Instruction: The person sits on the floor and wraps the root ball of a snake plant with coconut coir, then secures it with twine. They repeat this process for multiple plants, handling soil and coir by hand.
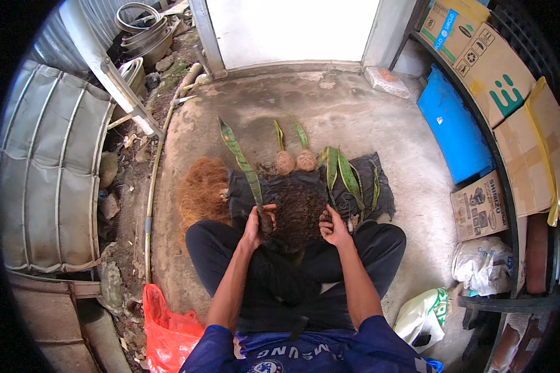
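Note:
A long, variegated snake plant leaf (243, 165) stands tilted in my left hand (255, 228), its dark, soil-covered base between the thumb and fingers. My right hand (334, 227) is curled at the right side of a heap of dark soil (301, 212); whether its fingers hold anything is hidden. The soil lies on black plastic sheeting (240, 186). Just beyond the right hand, more snake plant leaves (350, 179) rest on the sheeting. At its far edge sit two fibre-wrapped balls (285, 162), wound with string, each with a leaf growing from the top.
Brown coconut fibre (203, 191) is piled to the left of the sheeting. A red plastic bag (170, 331) lies at lower left, and a white plastic bag (422, 317) at lower right. Cardboard boxes (490, 70) fill a rack on the right. A pipe (153, 196) edges the concrete floor (261, 102).

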Tool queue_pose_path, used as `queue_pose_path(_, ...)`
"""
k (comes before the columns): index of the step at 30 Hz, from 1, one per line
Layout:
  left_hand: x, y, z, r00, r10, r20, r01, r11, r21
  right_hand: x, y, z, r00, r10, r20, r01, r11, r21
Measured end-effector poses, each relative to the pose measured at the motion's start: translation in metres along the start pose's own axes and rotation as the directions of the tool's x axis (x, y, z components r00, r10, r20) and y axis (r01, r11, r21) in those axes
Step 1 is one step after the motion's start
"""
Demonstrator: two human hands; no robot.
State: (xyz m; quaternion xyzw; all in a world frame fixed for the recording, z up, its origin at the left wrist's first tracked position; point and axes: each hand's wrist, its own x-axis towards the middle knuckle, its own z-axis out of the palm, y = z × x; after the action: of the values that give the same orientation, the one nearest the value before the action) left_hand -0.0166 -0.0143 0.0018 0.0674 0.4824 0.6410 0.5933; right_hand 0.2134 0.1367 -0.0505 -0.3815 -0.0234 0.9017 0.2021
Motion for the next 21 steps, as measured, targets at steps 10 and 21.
queue_pose_path(10, 0.0, -0.006, -0.007, 0.997, -0.059, 0.039, 0.062, 0.996, -0.071, 0.002, 0.004, -0.001, 0.992, -0.104, 0.071, 0.105, 0.994, -0.006)
queue_pose_path(21, -0.002, -0.004, -0.004, 0.996, -0.062, 0.06, 0.067, 0.993, -0.099, 0.0, 0.005, 0.011, 0.979, -0.206, -0.003, 0.204, 0.972, -0.115)
